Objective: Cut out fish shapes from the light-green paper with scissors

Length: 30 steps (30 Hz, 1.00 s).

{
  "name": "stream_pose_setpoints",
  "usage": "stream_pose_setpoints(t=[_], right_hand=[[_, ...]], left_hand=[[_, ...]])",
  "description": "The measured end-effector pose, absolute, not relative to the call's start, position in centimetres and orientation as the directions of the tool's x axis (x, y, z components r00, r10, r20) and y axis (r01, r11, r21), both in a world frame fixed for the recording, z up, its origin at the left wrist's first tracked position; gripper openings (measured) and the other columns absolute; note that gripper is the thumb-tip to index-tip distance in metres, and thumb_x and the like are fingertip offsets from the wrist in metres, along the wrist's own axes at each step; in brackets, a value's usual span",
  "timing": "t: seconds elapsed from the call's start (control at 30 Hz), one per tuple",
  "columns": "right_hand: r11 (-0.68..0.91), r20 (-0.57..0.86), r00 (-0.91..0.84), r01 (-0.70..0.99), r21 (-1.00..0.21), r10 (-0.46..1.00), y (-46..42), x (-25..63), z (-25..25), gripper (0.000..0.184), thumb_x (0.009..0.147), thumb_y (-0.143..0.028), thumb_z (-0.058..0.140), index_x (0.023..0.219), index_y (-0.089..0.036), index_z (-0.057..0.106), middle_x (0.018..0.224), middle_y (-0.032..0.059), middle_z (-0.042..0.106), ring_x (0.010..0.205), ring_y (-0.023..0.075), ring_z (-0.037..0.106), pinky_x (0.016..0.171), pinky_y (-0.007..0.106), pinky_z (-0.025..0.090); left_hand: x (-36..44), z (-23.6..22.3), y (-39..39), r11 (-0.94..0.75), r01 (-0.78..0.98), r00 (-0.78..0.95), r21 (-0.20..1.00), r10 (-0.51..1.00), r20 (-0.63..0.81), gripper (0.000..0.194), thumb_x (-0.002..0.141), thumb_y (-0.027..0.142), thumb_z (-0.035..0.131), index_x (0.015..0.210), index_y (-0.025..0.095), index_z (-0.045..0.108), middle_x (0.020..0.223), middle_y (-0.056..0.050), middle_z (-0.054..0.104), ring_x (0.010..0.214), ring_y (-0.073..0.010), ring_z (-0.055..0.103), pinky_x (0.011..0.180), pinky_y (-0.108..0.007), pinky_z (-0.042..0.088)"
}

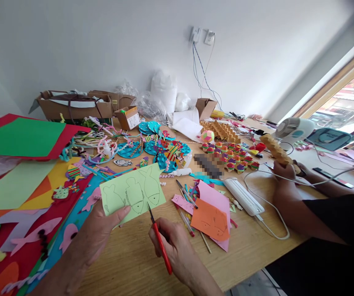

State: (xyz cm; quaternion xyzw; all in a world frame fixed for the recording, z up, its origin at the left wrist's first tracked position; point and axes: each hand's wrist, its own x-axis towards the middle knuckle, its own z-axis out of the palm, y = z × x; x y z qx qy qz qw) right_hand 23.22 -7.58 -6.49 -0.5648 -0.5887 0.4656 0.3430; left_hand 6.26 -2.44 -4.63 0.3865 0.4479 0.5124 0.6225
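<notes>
Paper, pale green and marked with three pencilled fish, hung above the wooden desk in the left hand, which pinched its lower left part with the thumb laid over the front. The right hand was closed around red-handled scissors, their tips at the paper's lower edge, between the middle and right-hand fish. Good cutting there called for a firm, flat sheet, the thumb well away from the blades, and short snips just outside each outline (the gap between those two fish looked narrow, so turning the sheet would serve better than twisting the wrist).

The left fingers were hidden behind the sheet, and the thumb sat close to the middle fish's lower outline. Whether the blades were parted, or had bitten into the edge, could not be told. Orange paper partly covered a pink sheet, hiding whatever lay beneath. A dark strip further back was blurred into blocks. At the right, another person's hand gripped a piece of egg carton, its near end masked by the fingers.
</notes>
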Motion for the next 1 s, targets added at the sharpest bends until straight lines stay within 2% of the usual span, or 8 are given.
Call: stream_pose_setpoints(t=[0.13, 0.3, 0.47, 0.67, 0.8, 1.0], right_hand=[[-0.078, -0.126, -0.125, 0.330, -0.941, 0.984, -7.7, 23.2, -7.1, 0.028, 0.087, -0.031, 0.043, 0.062, -0.021, 0.041, 0.052, -0.0042, 0.039, 0.050, 0.0111, 0.036, 0.046, 0.024, 0.022], [-0.055, -0.105, -0.123, 0.357, -0.933, 0.987, -7.7, 23.3, -8.0, 0.034, 0.090, -0.038, 0.043, 0.061, -0.021, 0.040, 0.055, -0.0045, 0.036, 0.051, 0.0105, 0.033, 0.046, 0.024, 0.022], [-0.060, -0.108, -0.120, 0.344, -0.937, 0.987, -7.6, 23.2, -8.1, 0.033, 0.089, -0.037, 0.044, 0.061, -0.021, 0.039, 0.055, -0.0044, 0.037, 0.051, 0.0106, 0.033, 0.046, 0.024, 0.022], [-0.095, -0.131, -0.118, 0.268, -0.959, 0.984, -7.6, 22.9, -7.6, 0.025, 0.084, -0.030, 0.045, 0.061, -0.021, 0.043, 0.052, -0.0049, 0.038, 0.050, 0.0110, 0.036, 0.046, 0.024, 0.024], [-0.088, -0.122, -0.125, 0.249, -0.965, 0.985, -7.6, 23.0, -7.7, 0.024, 0.082, -0.028, 0.044, 0.060, -0.021, 0.042, 0.051, -0.0052, 0.037, 0.048, 0.0107, 0.036, 0.046, 0.024, 0.022], [-0.130, -0.163, -0.151, 0.208, -0.970, 0.975, -7.8, 23.0, -7.8, 0.024, 0.083, -0.031, 0.045, 0.061, -0.020, 0.043, 0.051, -0.0056, 0.039, 0.046, 0.0100, 0.038, 0.044, 0.022, 0.026]], left_hand=[[6.0, -5.0, -2.3, 0.204, -0.272, 0.086, 0.940, 0.978, -0.188, 0.057, 0.062, 0.034, 0.085, 0.116, 0.022, 0.069, 0.111, -0.005, 0.077, 0.109, -0.0309, 0.067, 0.094, -0.038, 0.053], [5.8, -5.4, -2.1, 0.214, -0.265, 0.089, 0.940, 0.976, -0.197, 0.054, 0.064, 0.034, 0.084, 0.115, 0.024, 0.070, 0.111, -0.004, 0.077, 0.109, -0.0288, 0.067, 0.097, -0.038, 0.051], [5.9, -5.2, -2.3, 0.235, -0.284, 0.076, 0.929, 0.972, -0.223, 0.058, 0.060, 0.032, 0.086, 0.115, 0.023, 0.070, 0.109, -0.005, 0.078, 0.108, -0.0313, 0.068, 0.097, -0.041, 0.052], [6.1, -4.9, -2.6, 0.221, -0.286, 0.078, 0.932, 0.975, -0.207, 0.049, 0.064, 0.031, 0.083, 0.111, 0.024, 0.073, 0.103, -0.004, 0.080, 0.105, -0.0327, 0.068, 0.096, -0.043, 0.051], [6.1, -5.3, -2.6, 0.190, -0.285, 0.075, 0.940, 0.982, -0.175, 0.047, 0.064, 0.033, 0.083, 0.109, 0.025, 0.073, 0.101, -0.002, 0.080, 0.102, -0.0316, 0.069, 0.090, -0.038, 0.053], [5.4, -6.0, -2.5, 0.244, -0.198, 0.123, 0.949, 0.967, -0.223, 0.054, 0.068, 0.032, 0.080, 0.120, 0.024, 0.068, 0.103, -0.003, 0.078, 0.083, -0.0227, 0.068, 0.067, -0.028, 0.053]])
